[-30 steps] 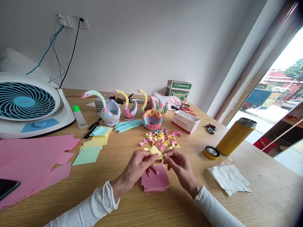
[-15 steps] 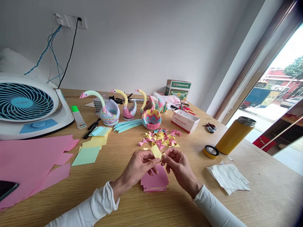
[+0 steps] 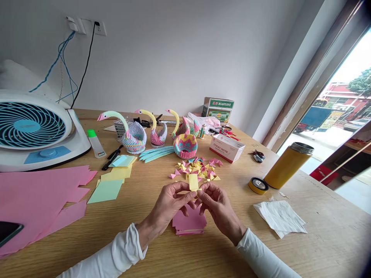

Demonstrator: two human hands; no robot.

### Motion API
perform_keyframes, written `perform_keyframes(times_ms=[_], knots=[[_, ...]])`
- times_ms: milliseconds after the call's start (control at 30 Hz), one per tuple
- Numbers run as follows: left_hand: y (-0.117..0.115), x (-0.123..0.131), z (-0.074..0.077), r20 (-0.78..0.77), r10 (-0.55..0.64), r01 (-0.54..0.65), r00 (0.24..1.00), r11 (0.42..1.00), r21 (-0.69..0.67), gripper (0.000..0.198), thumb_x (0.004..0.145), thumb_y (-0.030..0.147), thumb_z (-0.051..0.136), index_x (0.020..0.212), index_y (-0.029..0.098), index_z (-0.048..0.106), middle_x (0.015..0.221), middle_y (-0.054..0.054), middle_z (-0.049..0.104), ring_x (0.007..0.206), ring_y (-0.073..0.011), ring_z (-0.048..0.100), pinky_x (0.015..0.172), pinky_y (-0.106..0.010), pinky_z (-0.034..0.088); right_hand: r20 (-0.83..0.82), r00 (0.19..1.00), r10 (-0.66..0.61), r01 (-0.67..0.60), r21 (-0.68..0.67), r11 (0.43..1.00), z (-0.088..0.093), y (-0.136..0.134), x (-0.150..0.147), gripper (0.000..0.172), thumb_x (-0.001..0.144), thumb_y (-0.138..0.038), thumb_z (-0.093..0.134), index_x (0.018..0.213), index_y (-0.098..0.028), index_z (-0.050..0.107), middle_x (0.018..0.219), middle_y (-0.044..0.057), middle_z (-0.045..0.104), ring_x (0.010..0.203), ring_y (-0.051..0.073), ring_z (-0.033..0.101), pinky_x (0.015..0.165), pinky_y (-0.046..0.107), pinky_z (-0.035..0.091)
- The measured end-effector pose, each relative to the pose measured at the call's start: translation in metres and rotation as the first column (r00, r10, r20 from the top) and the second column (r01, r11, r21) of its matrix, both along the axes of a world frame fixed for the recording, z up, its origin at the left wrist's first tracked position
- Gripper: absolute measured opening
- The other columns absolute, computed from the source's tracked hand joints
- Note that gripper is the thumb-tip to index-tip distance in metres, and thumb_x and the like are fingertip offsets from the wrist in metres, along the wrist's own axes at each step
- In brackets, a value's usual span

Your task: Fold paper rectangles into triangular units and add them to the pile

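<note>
Viewing, on a clock face laid over the scene, a dark phone on large pink sheets at eight o'clock, and a white-and-blue fan at nine, all on the wooden bench. Finding next a green-capped glue bottle at nine, then green, yellow and blue paper squares at eight. Noting a green-necked paper swan at nine, blue paper strips just beside its base, and a smaller yellow-necked paper swan nearer the centre. Pinching, with the left hand, the lower left of a folded yellow paper slip at six between thumb and fingers, in a closed grip. Pinching its lower right with the right hand, toward five, in an equally closed grip. Seeing a pink paper stack farther down at six, and a heap of folded paper triangles just beyond the slip. Meeting a white-and-red sticky-note box at three, a round lid at four, a white tissue farther out at four, and a yellow flask at three, just beside the lid.
</note>
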State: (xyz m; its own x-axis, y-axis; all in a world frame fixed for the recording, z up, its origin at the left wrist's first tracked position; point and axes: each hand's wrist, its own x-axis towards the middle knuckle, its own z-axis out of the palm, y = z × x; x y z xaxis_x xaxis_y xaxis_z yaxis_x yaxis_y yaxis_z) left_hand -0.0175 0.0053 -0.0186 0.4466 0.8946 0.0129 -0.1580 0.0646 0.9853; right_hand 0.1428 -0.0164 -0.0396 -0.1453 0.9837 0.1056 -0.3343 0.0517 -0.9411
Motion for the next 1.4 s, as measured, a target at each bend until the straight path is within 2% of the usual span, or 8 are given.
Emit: perform_keyframes(times_ms=[267, 533, 633, 900, 1100, 1200, 1300, 1400], knots=[[0.002, -0.002, -0.002, 0.051, -0.008, 0.008, 0.999, 1.0, -0.007, 0.027, 0.08, 0.036, 0.069, 0.091, 0.011, 0.063, 0.069, -0.002, 0.065, 0.056, -0.01, 0.06, 0.049, -0.018, 0.048, 0.109, 0.994, 0.007, -0.014, 0.064, 0.998, 0.001, 0.0, 0.003, 0.021, 0.085, -0.036, 0.068, 0.083, -0.016, 0.059, 0.069, -0.001, 0.059, 0.06, 0.009, 0.053, 0.05, 0.019, 0.042], [0.005, -0.004, -0.004, -0.078, -0.055, 0.059, 0.995, 0.997, 0.054, 0.028, 0.081, 0.038, 0.067, 0.09, 0.012, 0.064, 0.056, 0.001, 0.061, 0.048, -0.0083, 0.055, 0.049, -0.019, 0.048, 0.022, 0.993, -0.117, 0.114, 0.105, 0.988, -0.002, 0.005, 0.009, 0.014, 0.085, -0.031, 0.069, 0.09, -0.019, 0.063, 0.074, -0.001, 0.06, 0.066, 0.009, 0.053, 0.053, 0.017, 0.042], [0.005, -0.004, -0.005, -0.101, -0.043, 0.05, 0.994, 0.996, 0.072, 0.029, 0.081, 0.04, 0.067, 0.086, 0.012, 0.063, 0.06, 0.002, 0.059, 0.046, -0.0069, 0.055, 0.046, -0.018, 0.046, -0.018, 0.992, -0.125, 0.126, 0.106, 0.986, -0.003, 0.006, 0.009, 0.015, 0.081, -0.027, 0.074, 0.091, -0.021, 0.064, 0.077, -0.002, 0.06, 0.067, 0.009, 0.056, 0.052, 0.017, 0.042], [0.002, -0.003, 0.001, -0.106, -0.024, 0.026, 0.994, 1.0, 0.017, 0.029, 0.08, 0.041, 0.066, 0.085, 0.013, 0.06, 0.057, 0.006, 0.053, 0.042, -0.0086, 0.057, 0.041, -0.017, 0.039, 0.01, 0.993, -0.121, 0.119, 0.132, 0.984, -0.008, 0.007, 0.011, 0.016, 0.079, -0.025, 0.074, 0.094, -0.022, 0.072, 0.072, 0.0, 0.063, 0.066, 0.011, 0.054, 0.054, 0.02, 0.043], [0.004, -0.005, 0.004, -0.086, -0.047, 0.048, 0.995, 0.999, 0.015, 0.03, 0.08, 0.041, 0.066, 0.085, 0.012, 0.062, 0.055, 0.002, 0.058, 0.043, -0.0093, 0.056, 0.043, -0.018, 0.039, 0.082, 0.992, -0.091, 0.074, 0.195, 0.978, -0.007, 0.008, 0.015, 0.008, 0.081, -0.029, 0.071, 0.082, -0.022, 0.074, 0.086, 0.003, 0.059, 0.066, 0.011, 0.053, 0.055, 0.023, 0.043], [0.006, -0.007, 0.006, -0.058, -0.075, 0.075, 0.996, 0.997, 0.007, 0.031, 0.079, 0.041, 0.068, 0.083, 0.011, 0.064, 0.056, 0.001, 0.058, 0.042, -0.0081, 0.054, 0.043, -0.018, 0.039, 0.118, 0.991, -0.069, 0.043, 0.209, 0.977, -0.003, 0.007, 0.016, 0.014, 0.082, -0.031, 0.07, 0.072, -0.021, 0.071, 0.093, 0.003, 0.056, 0.063, 0.01, 0.053, 0.055, 0.024, 0.044], [0.007, -0.008, 0.009, -0.046, -0.074, 0.073, 0.996, 0.997, -0.02, 0.031, 0.075, 0.041, 0.072, 0.078, 0.011, 0.065, 0.056, 0.002, 0.056, 0.042, -0.0079, 0.054, 0.041, -0.018, 0.038, 0.17, 0.984, -0.055, 0.015, 0.23, 0.973, 0.002, 0.006, 0.016, 0.017, 0.083, -0.032, 0.069, 0.071, -0.02, 0.07, 0.092, 0.003, 0.055, 0.062, 0.011, 0.053, 0.056, 0.025, 0.044], [0.006, -0.008, 0.011, -0.047, -0.07, 0.068, 0.996, 0.997, -0.028, 0.032, 0.074, 0.041, 0.073, 0.078, 0.011, 0.065, 0.054, 0.003, 0.056, 0.041, -0.0083, 0.054, 0.041, -0.018, 0.039, 0.252, 0.964, -0.08, -0.004, 0.317, 0.948, 0.004, 0.005, 0.018, 0.018, 0.086, -0.031, 0.065, 0.072, -0.021, 0.07, 0.087, 0.004, 0.056, 0.066, 0.013, 0.054, 0.058, 0.026, 0.045]])
